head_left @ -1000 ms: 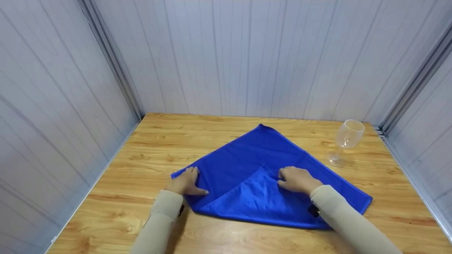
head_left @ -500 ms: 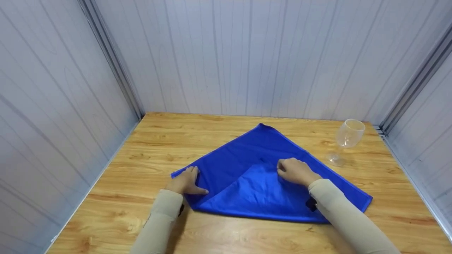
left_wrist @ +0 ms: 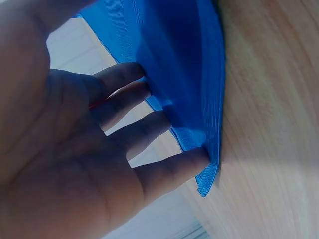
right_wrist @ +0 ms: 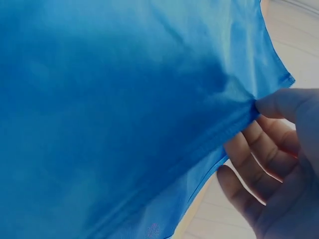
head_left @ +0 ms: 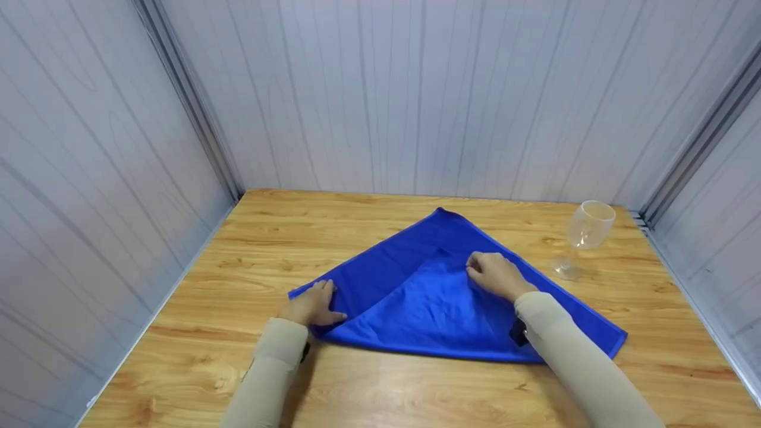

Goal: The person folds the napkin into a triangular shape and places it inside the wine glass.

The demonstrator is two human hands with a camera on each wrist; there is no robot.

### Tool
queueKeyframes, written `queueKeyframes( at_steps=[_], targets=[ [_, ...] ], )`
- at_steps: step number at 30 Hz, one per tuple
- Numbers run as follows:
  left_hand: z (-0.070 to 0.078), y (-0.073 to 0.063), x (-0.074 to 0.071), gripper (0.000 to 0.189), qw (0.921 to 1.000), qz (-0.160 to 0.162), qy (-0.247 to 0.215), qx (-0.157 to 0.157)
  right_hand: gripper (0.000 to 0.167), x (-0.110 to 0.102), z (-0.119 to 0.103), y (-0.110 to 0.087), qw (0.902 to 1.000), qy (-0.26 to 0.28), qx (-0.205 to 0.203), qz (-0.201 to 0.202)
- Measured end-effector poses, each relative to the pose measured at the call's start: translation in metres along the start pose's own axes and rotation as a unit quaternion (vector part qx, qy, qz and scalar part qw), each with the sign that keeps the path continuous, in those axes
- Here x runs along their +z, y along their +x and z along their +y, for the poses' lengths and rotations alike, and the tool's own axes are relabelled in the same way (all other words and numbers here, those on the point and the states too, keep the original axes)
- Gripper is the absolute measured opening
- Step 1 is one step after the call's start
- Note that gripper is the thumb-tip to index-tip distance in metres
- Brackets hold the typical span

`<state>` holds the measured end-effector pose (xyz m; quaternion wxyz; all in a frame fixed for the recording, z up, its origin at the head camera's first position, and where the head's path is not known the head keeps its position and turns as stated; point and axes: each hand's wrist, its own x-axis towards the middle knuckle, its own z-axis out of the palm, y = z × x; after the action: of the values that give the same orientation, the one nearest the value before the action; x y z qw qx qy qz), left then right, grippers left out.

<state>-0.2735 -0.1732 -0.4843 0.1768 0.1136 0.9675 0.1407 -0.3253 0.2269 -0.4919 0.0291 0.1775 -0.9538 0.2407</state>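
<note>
The blue cloth lies on the table, far corner toward twelve o'clock, long axis roughly nine to four. Its nine-o'clock corner is under the left hand's spread fingers; toward one, the right hand pinches its turned-over edge.
</note>
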Motion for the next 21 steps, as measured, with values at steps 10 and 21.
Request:
queueKeyframes(
  at_steps=[10,21],
  targets=[
    [0.001,0.001,0.000,0.063,0.9999,0.009,0.008,0.010,0.011,0.009,0.008,0.012,0.9993,0.028,0.022,-0.010],
    [0.000,0.000,-0.003,0.050,0.9992,0.034,0.004,0.020,0.009,0.012,0.019,0.012,0.9929,0.067,0.054,-0.082]
  ],
)
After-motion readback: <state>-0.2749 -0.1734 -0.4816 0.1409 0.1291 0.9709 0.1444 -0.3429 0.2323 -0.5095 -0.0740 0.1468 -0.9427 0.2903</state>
